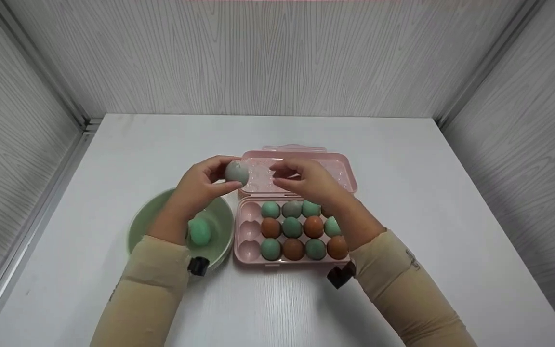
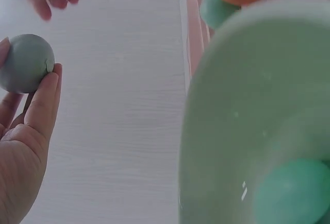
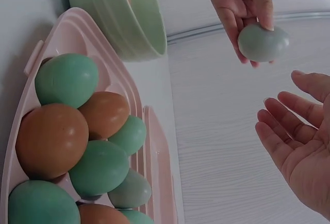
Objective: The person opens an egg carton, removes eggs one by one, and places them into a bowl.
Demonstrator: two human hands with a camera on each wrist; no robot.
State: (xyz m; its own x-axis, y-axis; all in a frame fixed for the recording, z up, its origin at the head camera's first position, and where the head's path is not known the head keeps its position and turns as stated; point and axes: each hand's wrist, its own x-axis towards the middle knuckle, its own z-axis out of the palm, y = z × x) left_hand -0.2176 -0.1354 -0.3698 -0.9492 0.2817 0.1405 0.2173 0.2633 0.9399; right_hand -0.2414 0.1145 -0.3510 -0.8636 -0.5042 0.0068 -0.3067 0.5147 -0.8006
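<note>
A pale grey-green egg (image 1: 237,173) is pinched between the thumb and fingers of my left hand (image 1: 204,185), raised above the table. A small crack-like mark shows on its shell in the left wrist view. My right hand (image 1: 306,178) faces the egg from the right, fingers spread and slightly bent, with nothing in them and a gap between. Below the hands lies a pink egg carton (image 1: 249,231) with its lid (image 1: 347,173) folded back. Green, brown and grey eggs fill its cups, except the left column of three, which holds none. My right forearm hides part of the right end.
A pale green bowl (image 1: 227,226) stands left of the carton, close beside it, under my left forearm. Inside it lies a bright green egg (image 1: 199,232). The white table (image 1: 427,231) is bounded by wood-grain panels (image 1: 277,58) at the back and sides.
</note>
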